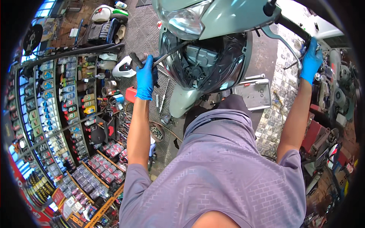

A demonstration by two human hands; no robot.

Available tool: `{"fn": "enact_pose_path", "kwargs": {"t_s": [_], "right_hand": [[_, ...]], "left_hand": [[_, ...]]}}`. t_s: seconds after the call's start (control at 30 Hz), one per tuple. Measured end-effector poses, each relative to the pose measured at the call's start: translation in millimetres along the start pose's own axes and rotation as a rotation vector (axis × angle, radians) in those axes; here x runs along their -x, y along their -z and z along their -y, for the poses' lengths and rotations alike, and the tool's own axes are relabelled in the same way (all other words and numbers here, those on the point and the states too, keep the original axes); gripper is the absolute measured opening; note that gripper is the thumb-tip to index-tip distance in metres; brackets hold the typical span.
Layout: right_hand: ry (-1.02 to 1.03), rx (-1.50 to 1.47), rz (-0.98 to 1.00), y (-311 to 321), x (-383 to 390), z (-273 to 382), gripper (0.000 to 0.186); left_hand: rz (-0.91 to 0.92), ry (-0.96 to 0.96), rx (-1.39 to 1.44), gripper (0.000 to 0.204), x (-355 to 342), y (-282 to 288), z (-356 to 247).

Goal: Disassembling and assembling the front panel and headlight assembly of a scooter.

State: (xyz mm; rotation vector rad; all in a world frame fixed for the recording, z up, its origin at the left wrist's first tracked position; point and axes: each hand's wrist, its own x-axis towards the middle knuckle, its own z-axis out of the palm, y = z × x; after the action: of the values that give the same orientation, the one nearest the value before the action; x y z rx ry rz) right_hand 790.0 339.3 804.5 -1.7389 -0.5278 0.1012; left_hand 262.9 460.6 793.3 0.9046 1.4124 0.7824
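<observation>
In front of me stands a grey-green scooter [228, 22], its headlight [186, 22] at the top and its dark front opening [201, 57] showing inner parts. My right hand [312, 60], in a blue glove, is closed around the end of the black handlebar grip [294, 27], beside the brake lever [283, 41]. My left hand [145, 78], also gloved in blue, is closed on a black cylindrical piece [136, 60]. From near this hand a dark rod [171, 53] runs to just below the headlight; I cannot tell whether they are one piece.
On the right of the scooter's front wheel fender [183, 102] lies a metal tray [253, 95]. Shelves of bottles [68, 87] and packaged parts fill the left. A white panel [123, 67] lies near my left hand. Machine parts [340, 79] crowd the right side.
</observation>
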Motion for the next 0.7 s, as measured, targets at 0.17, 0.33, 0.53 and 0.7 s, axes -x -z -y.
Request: {"fn": "enact_pose_path", "kwargs": {"t_s": [0.17, 0.33, 0.53, 0.7], "right_hand": [[0.068, -0.016, 0.018, 0, 13, 7, 0.037], [0.123, -0.063, 0.005, 5, 14, 0, 0.040], [-0.116, -0.227, 0.038, 12, 27, 15, 0.036], [-0.189, -0.269, 0.112, 19, 25, 7, 0.033]], "left_hand": [[0.003, -0.009, 0.014, 0.025, -9, 7, 5], [-0.070, 0.021, 0.020, 0.027, -5, 4, 8], [-0.033, 0.037, 0.034, 0.025, -12, 7, 5], [-0.023, 0.039, 0.007, 0.026, -16, 12, 4]]}}
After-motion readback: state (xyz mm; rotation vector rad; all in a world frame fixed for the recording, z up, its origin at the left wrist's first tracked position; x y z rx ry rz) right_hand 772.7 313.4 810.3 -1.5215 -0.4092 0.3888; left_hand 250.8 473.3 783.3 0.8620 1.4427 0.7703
